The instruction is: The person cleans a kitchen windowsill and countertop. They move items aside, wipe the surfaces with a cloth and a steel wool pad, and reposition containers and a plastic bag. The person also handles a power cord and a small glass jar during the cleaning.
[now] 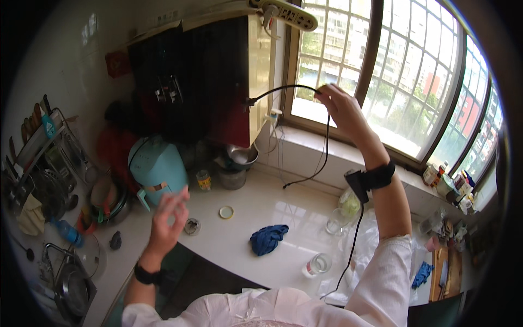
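Note:
Raised in front of the window, my right hand (pixel 338 107) grips a black power cable (pixel 328 141). One part of the cable runs left to a plug end (pixel 250 101) beside the cabinet's edge; the other part hangs down, its tip low over the counter by the tiled wall. My left hand (pixel 169 222) is in the air over the counter, fingers apart and holding nothing, in front of a light-blue air fryer (pixel 159 169). A crumpled dark-blue cloth (pixel 268 239) lies on the white counter (pixel 229 249) between the hands.
A power strip (pixel 292 15) is at the top by the window. A glass jar (pixel 318 263), a jar lid (pixel 226 212) and a small glass jar (pixel 192 226) stand or lie on the counter. The sink (pixel 73 290) is at left; a knife (pixel 443 273) lies on a cutting board (pixel 453 278) at right.

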A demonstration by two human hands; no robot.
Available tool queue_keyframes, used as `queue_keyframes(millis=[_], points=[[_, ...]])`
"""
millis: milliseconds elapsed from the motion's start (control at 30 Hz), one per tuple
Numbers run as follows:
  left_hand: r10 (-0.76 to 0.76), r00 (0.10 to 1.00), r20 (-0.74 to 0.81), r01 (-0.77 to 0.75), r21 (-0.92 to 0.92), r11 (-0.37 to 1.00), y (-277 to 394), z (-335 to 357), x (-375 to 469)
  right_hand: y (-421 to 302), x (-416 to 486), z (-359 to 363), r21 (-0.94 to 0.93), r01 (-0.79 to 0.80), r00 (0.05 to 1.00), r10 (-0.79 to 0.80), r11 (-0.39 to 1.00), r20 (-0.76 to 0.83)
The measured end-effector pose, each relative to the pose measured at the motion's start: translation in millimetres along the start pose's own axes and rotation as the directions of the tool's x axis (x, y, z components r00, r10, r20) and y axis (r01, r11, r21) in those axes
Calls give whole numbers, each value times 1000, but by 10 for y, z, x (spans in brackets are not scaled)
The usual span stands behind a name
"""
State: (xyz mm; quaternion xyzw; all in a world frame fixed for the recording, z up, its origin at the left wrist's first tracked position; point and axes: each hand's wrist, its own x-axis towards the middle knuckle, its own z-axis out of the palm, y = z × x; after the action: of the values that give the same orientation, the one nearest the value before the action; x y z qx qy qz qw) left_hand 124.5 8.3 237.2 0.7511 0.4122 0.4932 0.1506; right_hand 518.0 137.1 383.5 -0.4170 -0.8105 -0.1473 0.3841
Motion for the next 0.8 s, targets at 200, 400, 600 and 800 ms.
queue_keyframes(millis=[200, 400, 600, 800], points=[[382, 917, 111, -398, 223, 890, 442, -244, 1112, -602, 270, 251, -40, 260, 965, -258, 965, 52], [236, 943, 235, -271, 130, 954, 446, -51, 1491, -1053, 328, 452, -43, 324, 940, -317, 945, 128], [173, 970, 170, -161, -85, 983, 407, -72, 1730, -732, 249, 451, 136, 69, 997, -74, 988, 29], [178, 981, 78, -164, -161, 973, 618, -243, 2059, -69, -573, 1092, -5, -477, 759, 415, 879, 501]])
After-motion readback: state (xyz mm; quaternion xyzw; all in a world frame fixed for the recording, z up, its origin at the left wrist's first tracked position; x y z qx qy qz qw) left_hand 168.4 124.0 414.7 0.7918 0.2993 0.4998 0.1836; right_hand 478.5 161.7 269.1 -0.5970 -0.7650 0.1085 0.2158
